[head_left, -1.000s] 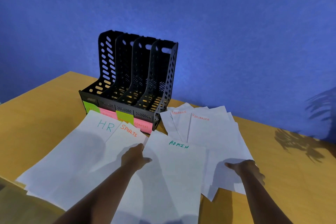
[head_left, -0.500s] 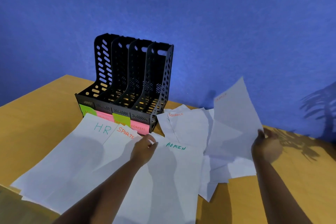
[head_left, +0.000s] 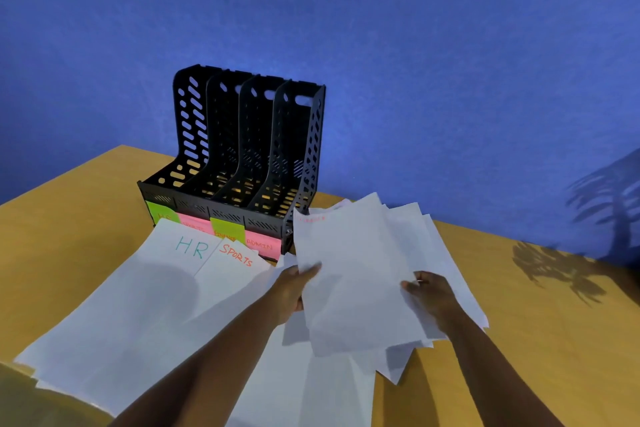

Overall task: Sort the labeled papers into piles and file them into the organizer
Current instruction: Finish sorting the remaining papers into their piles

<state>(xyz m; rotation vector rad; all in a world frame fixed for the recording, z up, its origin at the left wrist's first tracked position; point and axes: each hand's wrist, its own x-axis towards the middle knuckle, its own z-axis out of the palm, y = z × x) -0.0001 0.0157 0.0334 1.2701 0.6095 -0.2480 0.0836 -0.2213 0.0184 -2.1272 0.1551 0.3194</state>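
Note:
A black four-slot organizer stands at the back of the wooden table, with green and pink labels along its front; one pink label reads ADMIN. White sheets lie in front of it: an HR pile on the left and a SPORTS pile beside it. A stack of white papers with faint red writing is lifted off the table. My left hand grips its left edge. My right hand holds its right side. The sheet below the stack is mostly covered, its label hidden.
The wooden table runs to a blue wall right behind the organizer. A plant's shadow falls on the wall and table at the far right. The table's left edge is near the HR pile.
My right hand raised the right-hand papers off the table, then brought them left and lower. My left hand left the ADMIN sheet and took the stack's left edge, which now covers that sheet's label.

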